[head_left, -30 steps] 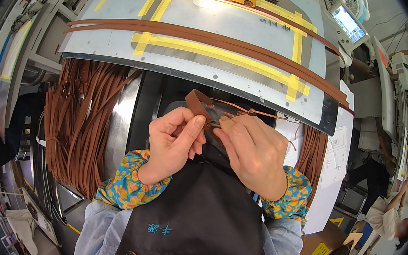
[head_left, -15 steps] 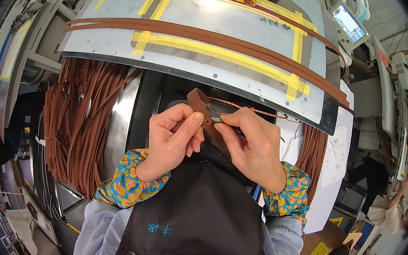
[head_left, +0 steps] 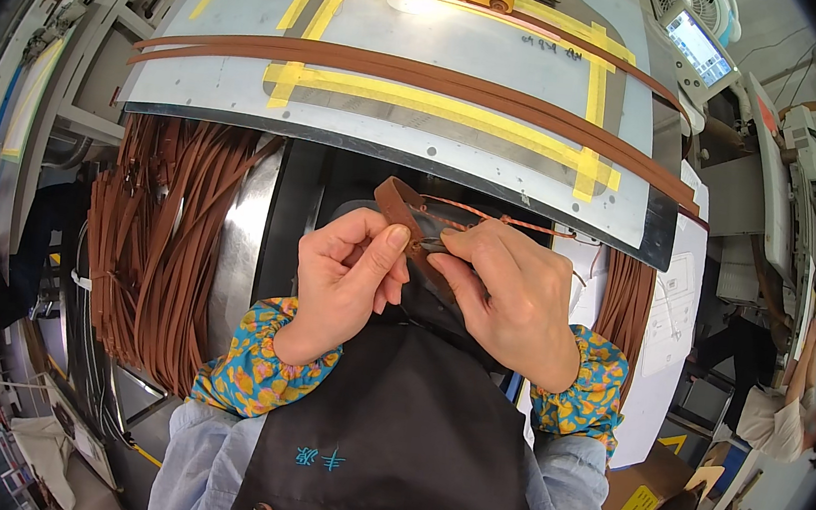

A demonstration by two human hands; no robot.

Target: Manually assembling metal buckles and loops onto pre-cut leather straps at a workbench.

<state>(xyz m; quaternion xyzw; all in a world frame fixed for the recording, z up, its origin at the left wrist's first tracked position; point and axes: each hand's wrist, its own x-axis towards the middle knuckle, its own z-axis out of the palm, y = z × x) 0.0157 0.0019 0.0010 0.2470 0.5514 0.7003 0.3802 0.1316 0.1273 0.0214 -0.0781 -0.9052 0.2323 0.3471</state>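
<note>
In front of the bench's (head_left: pixel 194 98) near edge, the left hand (head_left: pixel 348 270) pinches a curled brown strap (head_left: pixel 396 203) and the right hand (head_left: pixel 517 286) grips a small tool (head_left: pixel 432 244), mostly hidden, against it. This strap looks unfinished; whether the strap bundle (head_left: pixel 161 257) below the near-left corner is done cannot be told. Long brown straps (head_left: pixel 379 70) cross the bench beyond.
</note>
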